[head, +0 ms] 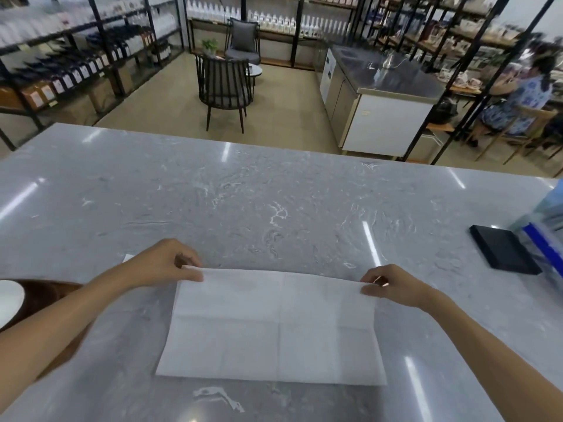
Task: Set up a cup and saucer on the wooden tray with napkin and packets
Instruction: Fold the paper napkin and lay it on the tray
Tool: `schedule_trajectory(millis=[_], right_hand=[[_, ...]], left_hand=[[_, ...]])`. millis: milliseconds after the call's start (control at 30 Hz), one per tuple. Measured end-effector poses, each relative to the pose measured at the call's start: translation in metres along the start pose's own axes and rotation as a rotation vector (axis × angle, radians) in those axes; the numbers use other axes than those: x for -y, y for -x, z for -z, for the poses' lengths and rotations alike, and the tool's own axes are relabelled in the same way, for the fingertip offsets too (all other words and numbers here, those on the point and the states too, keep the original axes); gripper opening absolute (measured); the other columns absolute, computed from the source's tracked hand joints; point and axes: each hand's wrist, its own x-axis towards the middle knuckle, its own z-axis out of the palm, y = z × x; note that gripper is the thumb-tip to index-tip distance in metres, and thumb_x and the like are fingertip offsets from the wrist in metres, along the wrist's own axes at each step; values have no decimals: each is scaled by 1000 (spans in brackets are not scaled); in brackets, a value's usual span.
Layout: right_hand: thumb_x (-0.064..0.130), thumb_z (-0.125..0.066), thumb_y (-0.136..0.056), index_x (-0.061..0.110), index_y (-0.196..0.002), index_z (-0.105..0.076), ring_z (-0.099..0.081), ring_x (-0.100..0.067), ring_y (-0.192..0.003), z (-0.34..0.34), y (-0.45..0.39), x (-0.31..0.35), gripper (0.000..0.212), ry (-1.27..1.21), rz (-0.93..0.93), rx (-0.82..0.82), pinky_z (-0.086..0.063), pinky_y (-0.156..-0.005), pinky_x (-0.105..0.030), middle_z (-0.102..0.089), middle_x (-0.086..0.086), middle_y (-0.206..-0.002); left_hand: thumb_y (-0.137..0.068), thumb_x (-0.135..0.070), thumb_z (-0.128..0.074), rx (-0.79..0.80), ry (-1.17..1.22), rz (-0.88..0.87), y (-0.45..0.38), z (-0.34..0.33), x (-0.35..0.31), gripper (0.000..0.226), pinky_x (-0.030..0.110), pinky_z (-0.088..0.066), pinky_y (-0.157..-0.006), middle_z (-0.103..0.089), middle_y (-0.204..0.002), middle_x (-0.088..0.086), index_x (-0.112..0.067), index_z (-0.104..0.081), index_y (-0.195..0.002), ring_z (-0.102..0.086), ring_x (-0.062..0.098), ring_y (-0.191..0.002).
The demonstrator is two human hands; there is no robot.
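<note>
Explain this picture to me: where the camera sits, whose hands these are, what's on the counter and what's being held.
There is one picture, from a camera worn on a person's head, looking forward and down. No machine: the two bare hands are that person's own. The left hand and right hand each pinch a far corner of a white napkin, unfolded on the grey counter. At the left edge, a wooden tray carries something white, only partly visible. A black box lies on the right. Behind is a shop with shelves.
</note>
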Motion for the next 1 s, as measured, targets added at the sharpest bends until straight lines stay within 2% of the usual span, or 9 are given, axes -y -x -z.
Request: schedule_trajectory(millis=[200, 300, 400, 500, 567, 633, 700, 833, 1000], right_hand=[[42, -88, -75, 24, -81, -83, -52, -3, -54, 12, 28, 13, 20, -156, 25, -110, -44, -53, -18, -67, 10, -62], [43, -91, -67, 22, -79, -84, -59, -2, -58, 18, 43, 20, 25, -219, 52, -152, -48, -55, -18, -73, 5, -66], [43, -91, -64, 23, -78, -84, -63, -3, -62, 24, 57, 29, 25, -236, 75, -185, -52, -58, -18, -77, 1, -72], [44, -90, -64, 24, -79, -84, -62, -3, -61, 31, 70, 34, 26, -265, 84, -223, -52, -57, -18, -78, -1, -74], [45, -89, -67, 22, -83, -84, -61, -2, -62, 34, 80, 35, 28, -310, 108, -261, -51, -58, -16, -78, 2, -76], [46, -86, -69, 18, -88, -84, -59, -4, -65, 37, 91, 35, 34, -375, 132, -294, -52, -58, -18, -76, 3, -80], [46, -85, -72, 13, -93, -82, -60, -6, -69, 38, 101, 33, 39, -449, 134, -312, -52, -60, -19, -74, 0, -84], [47, -87, -72, 10, -101, -80, -61, -10, -75, 40, 121, 28, 48, -530, 123, -314, -53, -63, -21, -71, -4, -86], [38, -86, -71, 8, -100, -79, -58, -18, -80, 37, 132, 24, 43, -681, 123, -365, -53, -64, -21, -67, -13, -94]], left_hand=[[-77, -23, -87, -121, 53, 56, 31, 17, -11, 18, 6, -45, -57, -79, -74, -16, -41, -82, -74, -65, -11, -63], [-77, -30, -86, -159, 113, 101, 43, 26, -17, 8, 13, -41, -43, -75, -61, -6, -37, -84, -80, -53, 0, -48], [-78, -28, -86, -190, 91, 111, 51, 31, -28, 7, 17, -40, -43, -75, -60, 3, -35, -84, -80, -49, 4, -42], [-79, -27, -84, -178, 62, 80, 60, 35, -43, 10, 22, -52, -53, -80, -72, -2, -36, -84, -83, -67, 9, -57], [-76, -33, -84, -165, 55, 68, 66, 38, -53, 14, 35, -62, -76, -82, -86, -7, -34, -84, -90, -77, 18, -80], [-70, -38, -84, -175, 72, 37, 75, 40, -62, 23, 46, -61, -88, -82, -90, -7, -32, -84, -91, -77, 22, -90], [-64, -41, -86, -231, 107, 10, 83, 40, -69, 25, 47, -59, -88, -82, -87, -4, -34, -84, -87, -76, 29, -92], [-64, -39, -86, -334, 257, -67, 98, 35, -77, 31, 23, -62, -76, -82, -93, -3, -27, -84, -92, -78, 19, -89], [-70, -39, -84, -296, 338, -38, 111, 23, -79, 31, 29, -63, -81, -81, -101, -3, -30, -83, -99, -77, 18, -93]])
